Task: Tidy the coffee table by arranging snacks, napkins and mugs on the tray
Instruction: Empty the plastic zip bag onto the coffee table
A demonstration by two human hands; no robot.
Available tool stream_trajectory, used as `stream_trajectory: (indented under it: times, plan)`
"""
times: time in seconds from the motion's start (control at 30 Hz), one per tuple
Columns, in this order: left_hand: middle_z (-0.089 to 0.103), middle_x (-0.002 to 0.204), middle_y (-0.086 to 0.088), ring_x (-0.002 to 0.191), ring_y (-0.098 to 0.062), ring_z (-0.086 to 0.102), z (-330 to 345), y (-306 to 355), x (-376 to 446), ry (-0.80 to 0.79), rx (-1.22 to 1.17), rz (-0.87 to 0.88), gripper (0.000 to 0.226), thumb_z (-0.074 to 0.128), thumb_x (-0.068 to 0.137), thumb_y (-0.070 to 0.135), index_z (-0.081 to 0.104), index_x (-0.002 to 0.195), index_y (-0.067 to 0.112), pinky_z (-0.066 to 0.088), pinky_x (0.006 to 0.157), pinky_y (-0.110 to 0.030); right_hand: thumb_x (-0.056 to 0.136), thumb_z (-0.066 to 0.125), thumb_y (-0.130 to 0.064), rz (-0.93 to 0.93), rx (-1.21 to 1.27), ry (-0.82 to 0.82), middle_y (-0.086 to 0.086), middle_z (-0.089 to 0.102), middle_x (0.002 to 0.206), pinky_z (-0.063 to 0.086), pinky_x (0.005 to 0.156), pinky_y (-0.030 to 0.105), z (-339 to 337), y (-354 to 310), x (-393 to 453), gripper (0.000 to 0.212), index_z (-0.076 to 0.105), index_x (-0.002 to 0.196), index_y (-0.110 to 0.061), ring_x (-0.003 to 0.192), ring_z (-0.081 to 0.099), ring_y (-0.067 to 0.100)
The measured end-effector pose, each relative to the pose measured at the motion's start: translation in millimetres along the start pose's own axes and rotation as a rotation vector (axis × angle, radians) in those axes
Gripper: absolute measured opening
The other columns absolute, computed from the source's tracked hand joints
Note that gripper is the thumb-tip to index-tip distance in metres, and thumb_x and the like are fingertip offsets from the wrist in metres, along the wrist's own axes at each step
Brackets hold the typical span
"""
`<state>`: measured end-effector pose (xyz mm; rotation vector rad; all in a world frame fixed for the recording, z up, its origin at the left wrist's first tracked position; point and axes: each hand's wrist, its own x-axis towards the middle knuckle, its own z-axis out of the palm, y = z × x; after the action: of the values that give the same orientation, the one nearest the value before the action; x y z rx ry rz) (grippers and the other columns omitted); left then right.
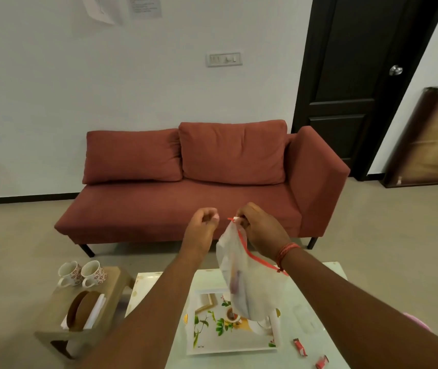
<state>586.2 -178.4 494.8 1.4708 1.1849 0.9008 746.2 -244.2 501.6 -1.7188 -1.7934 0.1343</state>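
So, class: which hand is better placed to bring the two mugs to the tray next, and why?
Probably left: the left hand seems free, and the mugs stand on the stool to its side. The right hand pinches the zip bag hanging over the tray.

Pale coffee table [303, 299], floral tray [207, 344] on it, red snack packets [299, 348] beside tray

Home living room.
Beyond the hands [203, 227] a rust-red sofa [199, 182] backs onto a wall [159, 75], a dark door [358, 75] to their right; below them a low worktop [148, 280], floral mugs [82, 272] to their left.
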Motion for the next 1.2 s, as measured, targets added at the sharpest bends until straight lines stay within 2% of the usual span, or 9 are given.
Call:
stream_trajectory:
  times: [0.03,0.1,0.2,0.37,0.47,0.6,0.7,1.03,1.2]
  plan:
    - [0.065,0.116,0.003,0.102,-0.008,0.060,-1,1,0,-0.076,0.038,0.072,0.021,0.054,0.100,0.019,0.062,0.119,0.019,0.050,0.083,-0.014,0.099,0.049,-0.019,-0.011,0.008,0.005,0.000,0.056,0.098,0.048,0.062,0.043,-1,0,2,0.010,0.058,0.098,-0.016,0.072,0.056,0.027]
    - [0.066,0.117,0.004,0.105,-0.008,0.062,0,3,3,-0.205,0.055,0.140,0.022,0.053,0.101,0.017,0.063,0.121,0.018,0.049,0.085,-0.014,0.099,0.050,-0.021,-0.024,0.017,-0.005,0.002,0.057,0.099,0.048,0.064,0.044,-3,2,6,0.011,0.059,0.100,-0.015,0.075,0.056,0.028]
    - [0.070,0.107,0.003,0.096,-0.006,0.064,3,6,5,-0.251,0.145,0.215,0.017,0.058,0.099,0.021,0.067,0.113,0.018,0.049,0.081,-0.014,0.099,0.050,-0.020,-0.025,0.035,-0.017,0.000,0.056,0.097,0.048,0.066,0.045,-6,7,12,0.010,0.059,0.098,-0.016,0.077,0.056,0.026]
    - [0.068,0.089,-0.003,0.076,-0.008,0.056,10,14,5,-0.172,0.220,0.252,0.012,0.058,0.098,0.022,0.066,0.093,0.015,0.050,0.072,-0.026,0.101,0.046,-0.021,-0.029,0.017,-0.041,-0.001,0.051,0.090,0.047,0.068,0.048,-9,14,19,0.016,0.059,0.092,-0.015,0.075,0.053,0.025]
    - [0.066,0.083,-0.004,0.071,-0.007,0.052,13,18,9,-0.153,0.224,0.285,0.013,0.056,0.098,0.019,0.063,0.088,0.014,0.047,0.069,-0.024,0.100,0.048,-0.020,-0.036,0.052,-0.033,-0.004,0.049,0.087,0.047,0.068,0.049,-11,17,23,0.015,0.058,0.091,-0.014,0.075,0.051,0.021]
    - [0.062,0.078,-0.010,0.064,-0.005,0.047,14,25,12,-0.148,0.224,0.306,0.015,0.057,0.098,0.017,0.060,0.085,0.011,0.043,0.062,-0.022,0.096,0.058,-0.018,-0.075,0.138,-0.007,-0.011,0.052,0.091,0.049,0.069,0.038,-13,17,29,0.006,0.060,0.101,-0.020,0.079,0.053,0.012]
    - [0.061,0.072,0.000,0.060,0.001,0.048,15,32,15,-0.119,0.225,0.335,0.015,0.057,0.098,0.012,0.061,0.083,0.011,0.042,0.059,-0.014,0.092,0.063,-0.019,-0.073,0.132,0.034,-0.008,0.055,0.087,0.050,0.067,0.041,-15,16,35,0.004,0.061,0.096,-0.020,0.077,0.053,0.015]
    - [0.064,0.074,0.002,0.067,-0.005,0.058,7,41,29,-0.027,0.309,0.408,0.024,0.056,0.097,0.009,0.058,0.078,0.024,0.046,0.061,-0.012,0.089,0.065,-0.020,-0.059,0.116,0.076,-0.012,0.057,0.082,0.049,0.067,0.038,-15,17,53,0.001,0.064,0.089,-0.021,0.075,0.054,0.013]
    - [0.061,0.069,0.003,0.062,0.000,0.053,-8,44,37,0.056,0.234,0.347,0.021,0.056,0.097,0.008,0.059,0.078,0.017,0.043,0.058,-0.009,0.086,0.068,-0.018,-0.045,0.084,0.087,-0.010,0.058,0.080,0.049,0.068,0.041,-17,33,56,0.004,0.064,0.085,-0.019,0.077,0.054,0.020]
